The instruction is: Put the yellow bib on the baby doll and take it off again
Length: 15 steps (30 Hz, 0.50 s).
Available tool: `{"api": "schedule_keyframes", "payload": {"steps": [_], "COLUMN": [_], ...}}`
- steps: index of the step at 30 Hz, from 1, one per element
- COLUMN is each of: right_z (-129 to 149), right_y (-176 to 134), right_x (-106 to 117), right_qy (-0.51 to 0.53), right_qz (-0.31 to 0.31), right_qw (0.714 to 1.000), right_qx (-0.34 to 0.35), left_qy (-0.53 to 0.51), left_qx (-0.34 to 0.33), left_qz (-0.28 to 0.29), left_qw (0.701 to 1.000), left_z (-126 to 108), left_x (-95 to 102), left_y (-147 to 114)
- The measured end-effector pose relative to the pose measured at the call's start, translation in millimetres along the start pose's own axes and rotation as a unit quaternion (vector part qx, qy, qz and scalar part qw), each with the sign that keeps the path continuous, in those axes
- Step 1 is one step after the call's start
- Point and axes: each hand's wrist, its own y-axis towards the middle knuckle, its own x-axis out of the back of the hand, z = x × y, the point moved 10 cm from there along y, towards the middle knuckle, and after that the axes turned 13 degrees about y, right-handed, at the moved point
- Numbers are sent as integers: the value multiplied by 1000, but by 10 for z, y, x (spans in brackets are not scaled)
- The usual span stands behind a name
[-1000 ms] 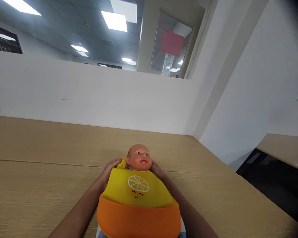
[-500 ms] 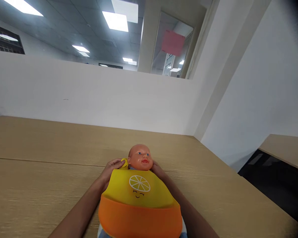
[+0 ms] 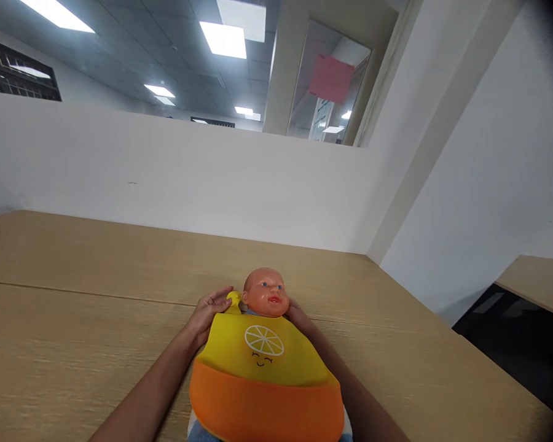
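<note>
A baby doll (image 3: 265, 291) lies face up on the table, its head pointing away from me. Over its chest is a silicone bib (image 3: 267, 374), yellow with a lemon slice and a smiling face, with an orange pocket along the bottom. My left hand (image 3: 211, 312) pinches the yellow neck strap of the bib beside the doll's head, thumb on top. On the other side, my right hand (image 3: 298, 314) reaches behind the doll's neck; its fingers are mostly hidden by the head. White and blue cloth shows under the bib's lower edge.
The wooden table (image 3: 96, 325) has a seam running across it. A low white wall (image 3: 188, 178) closes its far side, with a side wall at the right. Beyond the right edge stands another tabletop (image 3: 539, 282) with a black panel.
The view has shifted slightly, so everything appears a little further right. My left fingers have loosened and lifted a bit around the strap. The doll and bib stay in place.
</note>
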Motion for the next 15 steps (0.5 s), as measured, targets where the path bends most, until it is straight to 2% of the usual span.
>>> {"api": "schedule_keyframes", "payload": {"steps": [5,15], "right_z": [88,-2], "right_y": [-65,-38], "right_x": [-133,-93], "right_qy": [26,28], "right_qz": [7,21], "right_qw": [1000,999], "right_qx": [0,-9], "left_qy": [-3,17], "left_qx": [-12,-26], "left_qz": [0,-6], "left_qw": [1000,1000], "left_z": [-24,-91], "left_x": [21,-26], "left_y": [-8,-46]}}
